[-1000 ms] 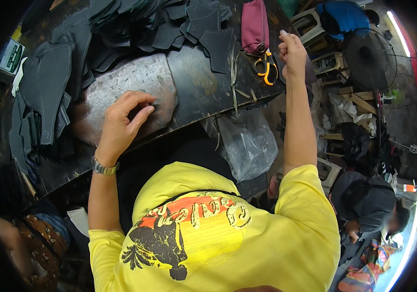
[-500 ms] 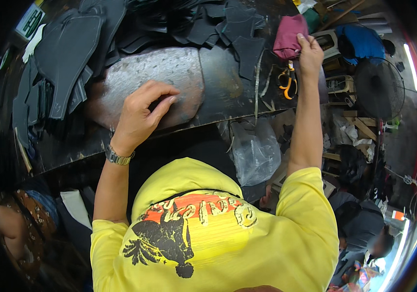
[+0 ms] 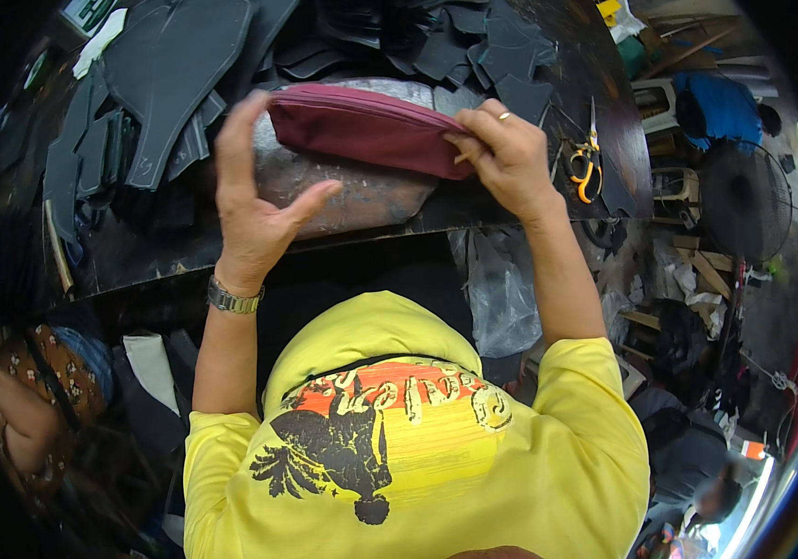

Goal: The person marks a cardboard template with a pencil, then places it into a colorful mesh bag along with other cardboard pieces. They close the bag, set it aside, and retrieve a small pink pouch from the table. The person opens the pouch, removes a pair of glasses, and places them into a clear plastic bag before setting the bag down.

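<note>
Here we hold the maroon pouch (image 3: 362, 130) lengthwise above the table (image 3: 511, 200): our right hand (image 3: 506, 154) pinches its right end, our open left hand (image 3: 254, 210) touches its left end.

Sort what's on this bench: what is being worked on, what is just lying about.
In hand:
maroon fabric piece, pinched by the right hand, left hand open at its other end
grey work slab under it

Lying about:
orange-handled scissors
dark cut pieces
plastic bag
fan
</note>
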Action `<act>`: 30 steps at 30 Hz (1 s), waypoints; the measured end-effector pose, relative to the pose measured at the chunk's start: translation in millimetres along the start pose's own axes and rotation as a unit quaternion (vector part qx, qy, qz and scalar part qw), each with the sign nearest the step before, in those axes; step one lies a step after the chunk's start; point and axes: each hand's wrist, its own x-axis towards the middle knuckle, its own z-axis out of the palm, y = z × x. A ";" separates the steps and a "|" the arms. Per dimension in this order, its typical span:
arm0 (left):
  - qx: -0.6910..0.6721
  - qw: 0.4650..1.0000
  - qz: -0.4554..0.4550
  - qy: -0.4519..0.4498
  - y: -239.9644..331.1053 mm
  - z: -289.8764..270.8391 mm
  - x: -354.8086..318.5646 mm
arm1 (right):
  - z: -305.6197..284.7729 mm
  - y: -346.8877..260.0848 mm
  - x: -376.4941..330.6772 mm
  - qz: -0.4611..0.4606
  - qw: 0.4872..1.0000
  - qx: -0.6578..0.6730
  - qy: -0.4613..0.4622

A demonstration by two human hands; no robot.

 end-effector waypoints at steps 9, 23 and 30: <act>0.018 0.998 0.066 -0.011 29.7 11.4 19.6 | -25.7 22.2 -34.3 0.352 0.821 0.416 0.171; -0.031 0.960 0.191 -0.202 66.3 135.6 72.4 | -2.5 -1.5 -67.0 0.432 0.733 0.513 0.112; -0.014 0.981 0.143 -0.128 70.3 120.5 81.5 | 26.8 -1.4 -63.4 0.340 0.886 0.274 0.158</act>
